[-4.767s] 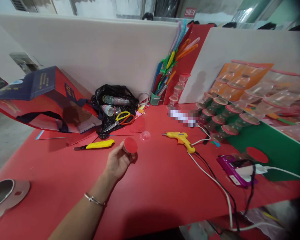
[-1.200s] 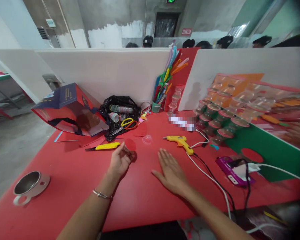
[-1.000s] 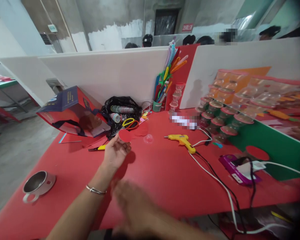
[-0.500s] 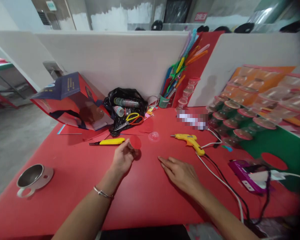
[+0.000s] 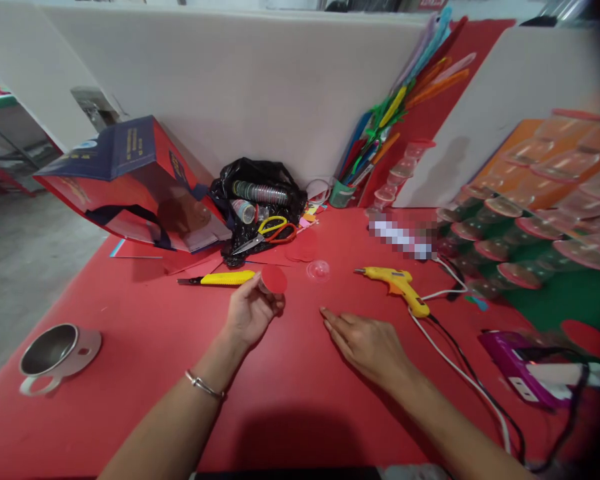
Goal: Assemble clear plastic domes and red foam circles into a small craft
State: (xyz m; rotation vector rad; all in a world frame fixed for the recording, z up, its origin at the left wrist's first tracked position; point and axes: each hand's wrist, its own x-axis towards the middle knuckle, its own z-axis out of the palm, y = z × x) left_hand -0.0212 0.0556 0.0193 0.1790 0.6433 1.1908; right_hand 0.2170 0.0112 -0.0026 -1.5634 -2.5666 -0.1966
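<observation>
A: Red-topped cup (image 5: 273,279)?
B: Pinched at the fingertips of the left hand (image 5: 250,313), just above the red table (image 5: 130,320), beside the yellow utility knife (image 5: 225,278). Same grip as half a second ago.
A: Right hand (image 5: 367,343)?
B: Flat, palm down, fingers together, holding nothing; near the cup, not touching. Barely shifted.
A: Surface?
B: Clear dome lid (image 5: 318,269) and glue gun (image 5: 395,283) just beyond; steel mug (image 5: 50,347) far left; black bag (image 5: 260,200) against the white partition (image 5: 260,87).
A: Room?
B: Grey floor (image 5: 20,267) at left; view tilted lower than before.
</observation>
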